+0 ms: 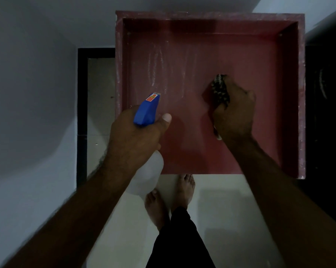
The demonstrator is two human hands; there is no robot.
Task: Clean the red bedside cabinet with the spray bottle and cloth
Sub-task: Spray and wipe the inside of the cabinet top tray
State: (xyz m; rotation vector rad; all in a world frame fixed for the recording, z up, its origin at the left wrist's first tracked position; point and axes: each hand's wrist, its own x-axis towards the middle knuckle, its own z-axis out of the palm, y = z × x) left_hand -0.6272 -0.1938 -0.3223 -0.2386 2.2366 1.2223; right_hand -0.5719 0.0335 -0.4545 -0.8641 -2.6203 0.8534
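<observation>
The red bedside cabinet [182,45] fills the upper middle of the head view, its top sunken inside a raised rim and streaked with whitish spray marks on the left half. My left hand [136,136] grips a spray bottle [146,111] with a blue trigger head and a translucent white body, held over the cabinet's front left corner with the nozzle pointing away from me. My right hand [234,111] grips a dark speckled cloth [220,89] and presses it on the right half of the cabinet top.
A grey wall [31,93] stands close on the left. A black-edged strip of tiled floor [99,93] shows beside the cabinet. Dark furniture [325,113] borders the cabinet on the right. My bare feet [171,196] stand on pale floor at the cabinet's front edge.
</observation>
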